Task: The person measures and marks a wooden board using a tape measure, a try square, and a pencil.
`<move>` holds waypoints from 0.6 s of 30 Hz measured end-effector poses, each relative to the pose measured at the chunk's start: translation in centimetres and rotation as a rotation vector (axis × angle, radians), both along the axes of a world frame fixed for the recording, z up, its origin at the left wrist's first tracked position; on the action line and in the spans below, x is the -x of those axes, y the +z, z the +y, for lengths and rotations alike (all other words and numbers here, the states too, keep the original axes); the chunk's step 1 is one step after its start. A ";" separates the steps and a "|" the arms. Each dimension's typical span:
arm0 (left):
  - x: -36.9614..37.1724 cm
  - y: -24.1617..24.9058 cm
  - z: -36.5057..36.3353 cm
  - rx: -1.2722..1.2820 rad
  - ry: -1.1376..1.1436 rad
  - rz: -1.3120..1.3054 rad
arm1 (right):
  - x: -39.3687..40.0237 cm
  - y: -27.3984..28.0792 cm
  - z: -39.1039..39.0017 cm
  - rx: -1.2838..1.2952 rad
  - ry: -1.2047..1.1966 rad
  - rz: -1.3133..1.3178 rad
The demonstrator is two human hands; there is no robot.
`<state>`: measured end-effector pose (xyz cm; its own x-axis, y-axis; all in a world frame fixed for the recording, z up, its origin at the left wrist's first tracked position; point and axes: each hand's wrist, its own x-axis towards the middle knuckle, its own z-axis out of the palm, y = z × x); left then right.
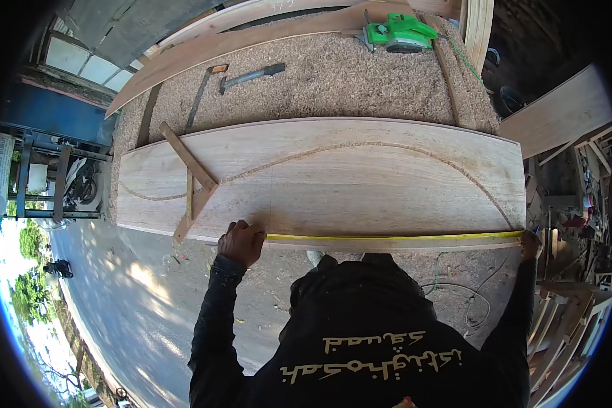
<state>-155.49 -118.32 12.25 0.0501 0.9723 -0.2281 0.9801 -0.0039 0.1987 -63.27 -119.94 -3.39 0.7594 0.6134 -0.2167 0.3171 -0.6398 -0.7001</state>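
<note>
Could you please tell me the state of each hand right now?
Left hand: closed, holding one end of the yellow measuring tape.
Right hand: at the tape's other end; its grip cannot be told.

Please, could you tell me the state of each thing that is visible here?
Measuring tape, pulled out between left hand and right hand
Board, flat, marked with a curve
Joined wooden strips, laid across board
Hammer, lying on shavings
Electric planer, set down; whether running, unclear

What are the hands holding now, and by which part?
The yellow tape: left hand at one end of its visible stretch, right hand at the other.
</note>
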 end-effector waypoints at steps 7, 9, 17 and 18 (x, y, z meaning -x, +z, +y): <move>2.0 0.7 1.3 0.048 0.123 0.101 | -8.7 -7.6 -1.0 -0.175 0.139 0.120; 2.0 0.7 1.6 0.114 0.151 0.133 | -9.1 -6.3 -0.6 -0.010 0.194 -0.053; 0.6 1.5 3.1 0.166 0.132 0.232 | -7.5 -3.0 1.1 0.183 0.301 -0.717; 0.5 1.6 3.3 0.198 0.124 0.254 | -7.7 -3.2 1.2 0.132 0.273 -0.571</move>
<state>-156.02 -115.03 13.85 -0.1482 0.9033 -0.4026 0.9889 0.1326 -0.0665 -55.57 -118.70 -6.63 0.5980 0.7966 0.0890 0.7799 -0.5527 -0.2938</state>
